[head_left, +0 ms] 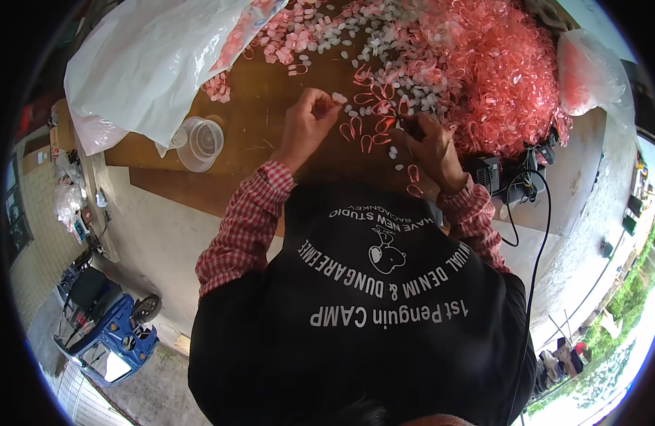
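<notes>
My left hand [310,122] is closed in a pinch over the brown tabletop, with a small white oval piece [339,98] at its fingertips. To its right, my right hand [432,147] has its fingers curled together beside the loose clips; what it grips is too small and dark to make out. Between the two hands lie several pink U-shaped plastic clips [366,143]. Another pair of pink clips [413,180] rests nearer to me, below the right hand. A few white oval pieces [393,153] are scattered close to the right fingers.
A big heap of pink clips [501,78] fills the back right, beside a filled clear bag [590,71]. At left, a white plastic sheet bag [139,67] lies by a round clear tub [200,144]. Dark devices with a black cable [549,206] sit at the right edge.
</notes>
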A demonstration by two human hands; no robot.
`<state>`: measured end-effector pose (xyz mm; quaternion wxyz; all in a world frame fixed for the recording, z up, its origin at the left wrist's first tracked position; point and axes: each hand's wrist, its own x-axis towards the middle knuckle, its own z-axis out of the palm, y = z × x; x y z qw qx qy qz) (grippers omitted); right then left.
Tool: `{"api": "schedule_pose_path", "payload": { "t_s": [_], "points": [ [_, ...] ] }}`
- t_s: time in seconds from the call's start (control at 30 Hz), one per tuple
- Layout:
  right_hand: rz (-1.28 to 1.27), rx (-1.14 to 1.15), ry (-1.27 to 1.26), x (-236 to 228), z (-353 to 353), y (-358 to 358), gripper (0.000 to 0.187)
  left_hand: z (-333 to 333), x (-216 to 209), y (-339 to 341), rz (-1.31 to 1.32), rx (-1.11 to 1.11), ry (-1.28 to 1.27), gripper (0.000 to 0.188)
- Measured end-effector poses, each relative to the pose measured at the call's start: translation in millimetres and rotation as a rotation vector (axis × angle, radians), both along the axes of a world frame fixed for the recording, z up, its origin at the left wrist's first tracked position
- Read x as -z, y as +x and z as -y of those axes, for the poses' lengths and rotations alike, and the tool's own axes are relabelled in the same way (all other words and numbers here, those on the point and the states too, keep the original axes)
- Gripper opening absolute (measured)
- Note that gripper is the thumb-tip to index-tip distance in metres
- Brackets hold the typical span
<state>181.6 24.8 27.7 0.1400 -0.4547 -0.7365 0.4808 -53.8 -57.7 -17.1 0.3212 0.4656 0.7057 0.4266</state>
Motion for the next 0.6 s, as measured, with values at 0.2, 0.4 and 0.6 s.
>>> {"api": "schedule_pose_path", "payload": {
  "t_s": [0.2, 0.4, 0.6],
  "points": [
    [0.066, -0.099, 0.37, 0, -1, -5, 0.046, -7, -25, 39, 0.241, -0.036, 0.084, 0.012],
    [0.168, -0.163, 0.377, -13, 0, -6, 0.049, -13, -24, 48, 0.031, -0.01, 0.137, 0.011],
    [0.135, -0.122, 0.447, -8, -4, -6, 0.051, -15, -28, 56, 0.171, -0.021, 0.149, 0.01]
  ]
}}
